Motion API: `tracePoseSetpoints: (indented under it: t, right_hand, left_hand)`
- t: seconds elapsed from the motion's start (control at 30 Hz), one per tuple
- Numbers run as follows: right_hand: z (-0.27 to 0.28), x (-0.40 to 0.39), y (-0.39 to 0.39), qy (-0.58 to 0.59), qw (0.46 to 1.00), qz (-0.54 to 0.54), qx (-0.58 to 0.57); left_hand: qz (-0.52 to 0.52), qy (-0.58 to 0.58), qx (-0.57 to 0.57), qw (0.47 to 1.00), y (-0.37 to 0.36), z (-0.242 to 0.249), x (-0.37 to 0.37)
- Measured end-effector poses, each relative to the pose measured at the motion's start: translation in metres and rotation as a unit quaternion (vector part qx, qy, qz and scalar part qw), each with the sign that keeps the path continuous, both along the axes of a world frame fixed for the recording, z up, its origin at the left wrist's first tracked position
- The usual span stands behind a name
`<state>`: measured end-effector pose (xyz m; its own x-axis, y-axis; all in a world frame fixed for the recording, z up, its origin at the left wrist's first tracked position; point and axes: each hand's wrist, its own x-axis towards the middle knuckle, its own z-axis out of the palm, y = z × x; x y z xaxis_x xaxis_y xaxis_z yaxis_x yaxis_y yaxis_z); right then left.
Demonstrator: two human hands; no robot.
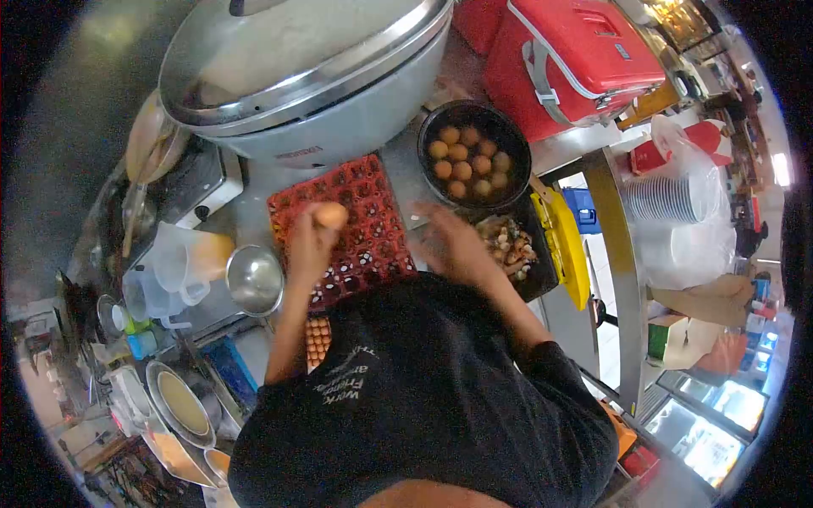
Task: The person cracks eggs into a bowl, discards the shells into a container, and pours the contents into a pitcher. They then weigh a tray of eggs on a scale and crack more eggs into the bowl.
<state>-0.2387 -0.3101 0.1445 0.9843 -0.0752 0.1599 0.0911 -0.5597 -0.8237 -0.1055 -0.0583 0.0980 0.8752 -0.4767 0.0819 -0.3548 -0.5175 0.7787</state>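
My left hand [312, 245] is closed round a brown egg [330, 215] above a red egg tray [360, 222] whose visible cups look mostly unfilled. To the right, my right hand [453, 245] is smeared by motion between the tray and a dark container [546, 267] of eggshells [508, 245]; whether it holds anything is unclear. Just above that hand, a round black pan [429, 188] contains several brown eggs [458, 152]. More eggs [318, 339] show beneath my left forearm, partly hidden by my black shirt.
A large lidded cooker [318, 140] stands behind the egg tray. At left are a metal bowl [254, 279], a clear jug [182, 258] and a stove [212, 190]. Red cooler bags [567, 63], a yellow object [569, 254] and bagged stacked containers [669, 201] lie to the right.
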Motion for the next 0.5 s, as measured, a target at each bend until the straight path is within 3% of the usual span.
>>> tracePoseSetpoints:
  t: [0.03, 0.07, 0.1, 0.17, 0.2, 0.3, 0.37, 0.4, 0.47, 0.5]
  right_hand:
    - [-0.005, 0.002, 0.011, 0.009, 0.999, 0.037, -0.033]
    - [-0.013, 0.004, 0.020, 0.019, 0.995, 0.075, -0.067]
    - [-0.016, 0.004, 0.022, 0.027, 0.988, 0.114, -0.101]
    - [-0.016, 0.003, 0.017, 0.100, 0.983, 0.138, -0.072]
    - [-0.015, 0.004, 0.015, 0.136, 0.977, 0.151, -0.057]
    - [-0.027, 0.000, -0.002, 0.088, 0.983, 0.158, -0.031]
    - [-0.035, 0.004, -0.033, 0.135, 0.984, 0.065, 0.092]
    - [-0.038, 0.008, -0.053, 0.135, 0.987, 0.010, 0.092]
    - [-0.049, 0.025, -0.104, 0.112, 0.988, -0.097, -0.038]
    - [-0.054, 0.034, -0.126, 0.105, 0.984, -0.096, -0.108]
  left_hand:
    - [-0.023, 0.025, -0.024, 0.999, -0.011, 0.008, -0.023]
    - [-0.044, 0.130, -0.069, 0.988, -0.024, 0.010, -0.043]
    - [-0.097, 0.032, -0.072, 0.992, -0.034, 0.012, -0.058]
    - [-0.120, 0.011, -0.034, 0.992, -0.043, 0.010, -0.065]
    - [-0.120, 0.069, -0.049, 0.989, -0.043, 0.005, -0.065]
    - [-0.119, 0.204, -0.084, 0.968, -0.046, 0.001, -0.064]
    - [-0.115, 0.237, -0.095, 0.960, -0.049, 0.027, -0.065]
    - [-0.100, 0.219, -0.106, 0.965, -0.047, 0.022, -0.067]
    - [-0.073, 0.184, -0.126, 0.972, -0.037, 0.000, -0.070]
    - [-0.041, 0.189, -0.127, 0.973, -0.033, -0.009, -0.072]
